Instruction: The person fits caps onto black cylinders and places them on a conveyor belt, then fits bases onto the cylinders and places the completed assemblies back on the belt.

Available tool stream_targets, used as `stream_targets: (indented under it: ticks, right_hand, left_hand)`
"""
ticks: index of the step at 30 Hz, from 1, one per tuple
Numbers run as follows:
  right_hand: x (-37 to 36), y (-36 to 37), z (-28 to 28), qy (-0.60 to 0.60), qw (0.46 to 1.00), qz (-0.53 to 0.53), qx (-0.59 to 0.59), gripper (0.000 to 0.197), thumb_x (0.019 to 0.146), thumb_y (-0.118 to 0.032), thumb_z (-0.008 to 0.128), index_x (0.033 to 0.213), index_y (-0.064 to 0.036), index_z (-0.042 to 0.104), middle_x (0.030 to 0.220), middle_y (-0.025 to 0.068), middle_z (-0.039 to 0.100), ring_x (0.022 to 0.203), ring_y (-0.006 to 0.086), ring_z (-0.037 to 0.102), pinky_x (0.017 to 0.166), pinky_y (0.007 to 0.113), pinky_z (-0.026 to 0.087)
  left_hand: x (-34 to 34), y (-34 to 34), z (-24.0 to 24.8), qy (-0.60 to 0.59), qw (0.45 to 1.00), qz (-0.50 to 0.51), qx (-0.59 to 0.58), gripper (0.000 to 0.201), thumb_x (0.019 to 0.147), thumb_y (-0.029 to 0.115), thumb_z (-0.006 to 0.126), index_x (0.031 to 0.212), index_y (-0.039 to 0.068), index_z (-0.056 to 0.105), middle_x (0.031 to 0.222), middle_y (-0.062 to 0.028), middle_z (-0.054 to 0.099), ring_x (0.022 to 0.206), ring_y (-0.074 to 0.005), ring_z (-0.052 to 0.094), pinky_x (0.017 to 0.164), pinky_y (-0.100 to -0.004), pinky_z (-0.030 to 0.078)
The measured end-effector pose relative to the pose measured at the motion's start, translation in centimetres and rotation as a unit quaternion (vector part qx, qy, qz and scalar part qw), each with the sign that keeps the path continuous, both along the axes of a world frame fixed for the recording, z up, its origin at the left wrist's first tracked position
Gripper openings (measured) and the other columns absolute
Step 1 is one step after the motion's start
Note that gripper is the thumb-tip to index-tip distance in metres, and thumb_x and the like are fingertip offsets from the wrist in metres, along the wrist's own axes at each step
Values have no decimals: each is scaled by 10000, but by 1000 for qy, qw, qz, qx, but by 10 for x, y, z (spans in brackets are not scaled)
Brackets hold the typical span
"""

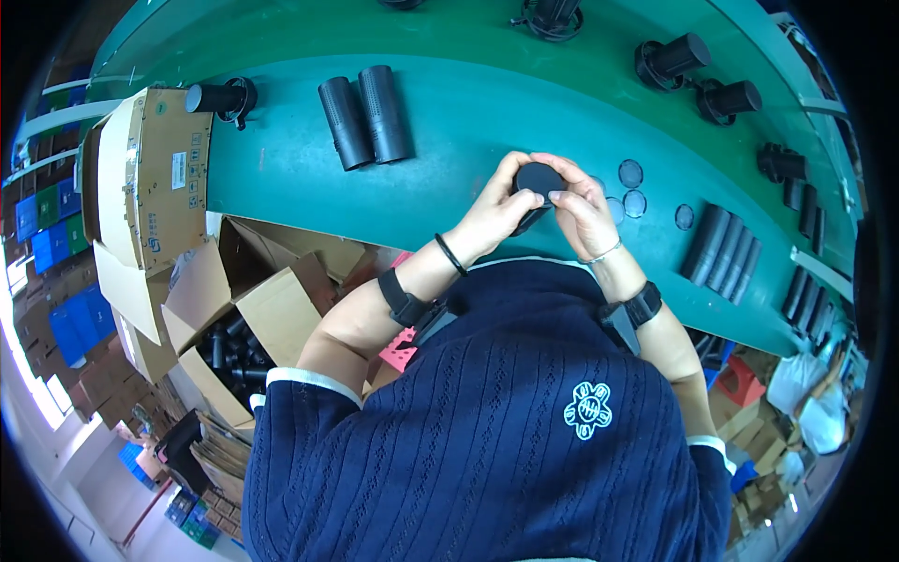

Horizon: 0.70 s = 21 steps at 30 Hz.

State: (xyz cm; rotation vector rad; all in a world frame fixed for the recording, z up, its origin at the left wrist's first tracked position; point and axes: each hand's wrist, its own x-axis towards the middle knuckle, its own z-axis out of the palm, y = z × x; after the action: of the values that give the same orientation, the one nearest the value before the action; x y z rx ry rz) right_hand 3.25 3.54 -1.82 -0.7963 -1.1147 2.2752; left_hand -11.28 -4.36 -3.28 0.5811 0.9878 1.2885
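Just above the near edge of the green worktable (449, 122), both hands are clamped on a black cylinder (537, 176), its flat round end turned up toward the camera. The left hand (496, 211) grips its left side and the right hand (582, 211) its right, thumbs meeting near the lower rim; most of the other fingers curl behind it, so their exact hold cannot be told, nor can the cylinder's hidden far end. Reading a clock face around that cylinder, clear round discs (631, 172) lie at three o'clock, at least one partly covered by the right hand. At four o'clock a row of black tubes (721, 248) lies side by side, while two larger ribbed black tubes (382, 112) lie toward ten. A cardboard carton (173, 169) stands at nine, and at eight an open carton (208, 375) holds a jumble of black parts (234, 354), too tangled to separate. Toward one to two o'clock sits a ring-based black cylinder (672, 61); at eleven, a dark object (401, 3) is cut off by the upper edge, its kind unreadable.
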Motion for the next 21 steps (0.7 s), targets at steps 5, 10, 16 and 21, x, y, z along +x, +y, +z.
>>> stream_targets:
  ticks: [5, 10, 16, 21]
  right_hand:
    - [6, 1, 1, -17, 997, 43, 53, 502, 783, -47, 572, 1279, 10, 527, 1271, 81, 465, 1241, 206, 415, 1074, 332, 296]
    - [13, -5, 12, -48, 971, 102, 212, 673, 744, -150, 758, 1343, -14, 483, 1297, 89, 416, 1265, 226, 381, 1081, 341, 290]
    - [13, -7, 13, -153, 880, 101, 438, 738, 677, -176, 804, 1332, -31, 496, 1178, 103, 503, 1127, 246, 485, 984, 340, 385]
    - [9, -14, 14, -187, 849, 45, 493, 739, 642, -181, 815, 1302, -31, 521, 1049, 103, 566, 983, 259, 546, 896, 345, 431]
  left_hand:
    - [-6, -6, 1, 140, 986, -66, 64, 557, 859, 122, 644, 1310, 80, 319, 1127, -73, 492, 1051, -149, 500, 872, -297, 437]
    - [-10, -15, 6, 275, 952, -72, 111, 676, 757, 87, 747, 1299, 57, 345, 1207, -145, 490, 1142, -247, 518, 929, -358, 436]
    - [-5, -19, 4, 298, 946, -53, 117, 651, 747, 68, 735, 1279, 51, 362, 1189, -134, 491, 1094, -245, 538, 917, -353, 444]
    - [-5, -16, 6, 316, 939, -37, 130, 617, 735, 31, 721, 1250, 48, 381, 1141, -137, 490, 1064, -253, 537, 878, -349, 450]
